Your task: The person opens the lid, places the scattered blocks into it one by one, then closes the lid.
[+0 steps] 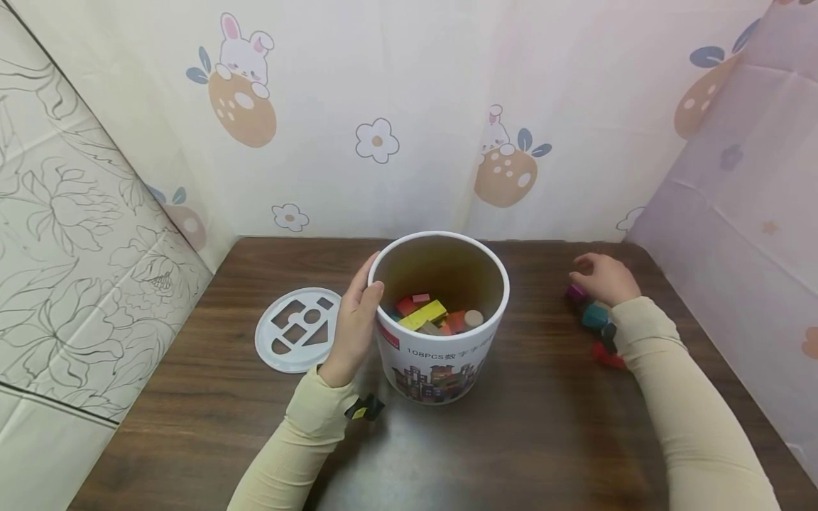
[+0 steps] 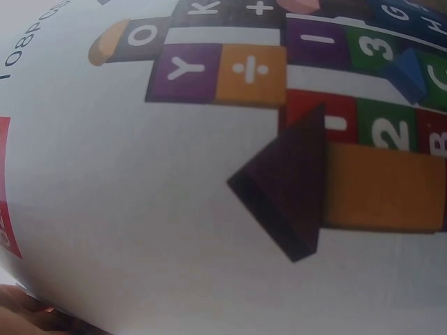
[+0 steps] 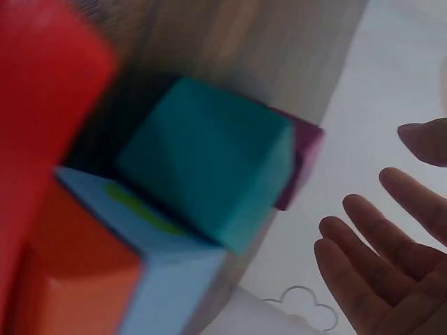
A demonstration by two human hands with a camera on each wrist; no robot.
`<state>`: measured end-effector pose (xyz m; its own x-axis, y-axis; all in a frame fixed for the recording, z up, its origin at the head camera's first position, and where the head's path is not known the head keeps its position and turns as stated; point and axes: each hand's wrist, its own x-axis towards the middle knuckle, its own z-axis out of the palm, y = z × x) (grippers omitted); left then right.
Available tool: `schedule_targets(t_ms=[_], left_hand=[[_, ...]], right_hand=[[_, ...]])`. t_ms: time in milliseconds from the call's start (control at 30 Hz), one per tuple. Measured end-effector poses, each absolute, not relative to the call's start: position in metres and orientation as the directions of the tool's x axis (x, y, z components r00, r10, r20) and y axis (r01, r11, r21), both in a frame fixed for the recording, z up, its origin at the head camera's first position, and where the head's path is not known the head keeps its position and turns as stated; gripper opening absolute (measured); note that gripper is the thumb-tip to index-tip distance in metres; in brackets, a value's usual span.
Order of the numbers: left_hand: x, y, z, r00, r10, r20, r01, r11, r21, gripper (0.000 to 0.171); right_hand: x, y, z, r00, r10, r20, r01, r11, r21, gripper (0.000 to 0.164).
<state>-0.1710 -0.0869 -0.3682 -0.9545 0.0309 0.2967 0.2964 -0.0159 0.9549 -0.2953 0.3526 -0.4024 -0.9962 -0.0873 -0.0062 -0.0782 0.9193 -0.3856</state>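
A white bucket (image 1: 441, 355) printed with letter-block pictures stands mid-table, its top uncovered. Inside it lie several wooden blocks (image 1: 422, 314) in yellow, red and natural wood. My left hand (image 1: 353, 323) holds the bucket's left side, thumb at the rim; its printed wall (image 2: 140, 202) fills the left wrist view. On the right, my right hand (image 1: 607, 277) hovers over a small group of blocks, fingers spread and relaxed with nothing in them. Nearest these fingers is a purple block (image 3: 306, 153), beside a teal block (image 3: 209, 160). A red block (image 3: 42, 84) and an orange-and-light-blue block (image 3: 84, 258) lie closer to the wrist.
A white round lid (image 1: 263, 337) with shaped cutouts lies on the brown wooden table (image 1: 211, 411), left of the bucket. Behind the table hangs a curtain (image 1: 422, 85) with rabbit prints. Patterned cloth (image 1: 83, 199) borders the left side.
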Motion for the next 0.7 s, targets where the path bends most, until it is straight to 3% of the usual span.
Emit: schedule_targets(t_ms=[200, 700], left_hand=[[-0.1713, -0.0866, -0.3683, -0.954, 0.033, 0.299, 0.299, -0.013, 0.954, 0.048], [-0.1703, -0.086, -0.367, -0.956, 0.034, 0.293, 0.293, -0.005, 0.956, 0.048]], right_hand=[[-0.2989, 0.3578, -0.4084, -0.994, -0.086, -0.064, -0.06, 0.941, -0.333, 0.053], [-0.3033, 0.3602, -0.4109, -0.981, -0.133, -0.142, -0.078, 0.938, -0.337, 0.048]])
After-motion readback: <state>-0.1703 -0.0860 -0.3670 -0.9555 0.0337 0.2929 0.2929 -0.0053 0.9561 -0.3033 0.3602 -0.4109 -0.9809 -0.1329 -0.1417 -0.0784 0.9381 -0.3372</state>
